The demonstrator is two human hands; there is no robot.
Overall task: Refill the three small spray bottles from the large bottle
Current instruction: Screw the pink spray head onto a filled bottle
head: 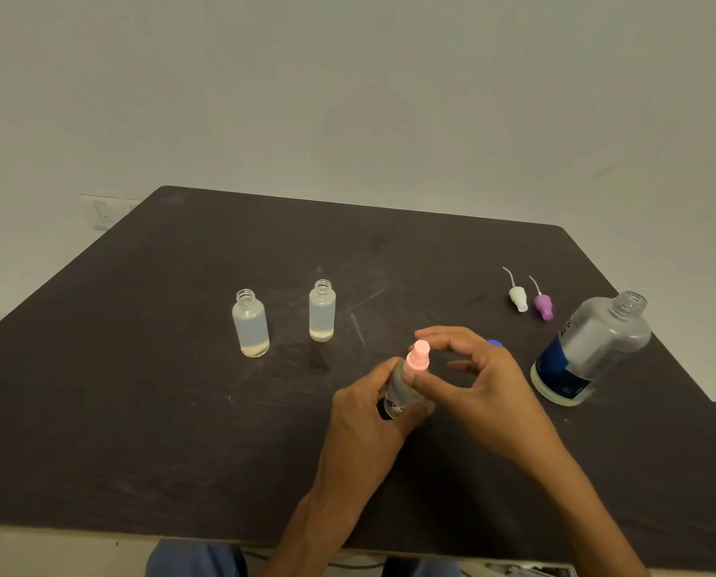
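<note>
- The table [139,368] — a dark, scuffed top — carries everything, with the work going on near its front middle.
- The large bottle [589,351] stands uncapped at the right, well apart from the two open small bottles. Its long axis is upright, though the wide lens makes it appear to lean right, and its open mouth points up.
- The left hand [364,414] wraps the body of the third small bottle [400,395], fingers curled around it. The bottle's long axis tilts slightly, top leaning away and to the right, base near the table.
- The right hand [477,381] arches over the top: thumb pressed against the pink spray head [417,358], forefinger curved above it, the other fingers loosely spread.
- Two open small bottles [322,310] stand upright at centre-left, mouths up, each with only a thin layer of liquid at the bottom.
- The white spray head [518,297] and purple spray head [543,306] lie just beside each other at the right rear, dip tubes pointing away.
- A blue cap [494,343] peeks out behind the right hand.
- Judged step: unscrewing the pink head. Best done by holding the body firmly and still, turning only the collar — then lifting straight along the axis so the dip tube clears without dripping.
</note>
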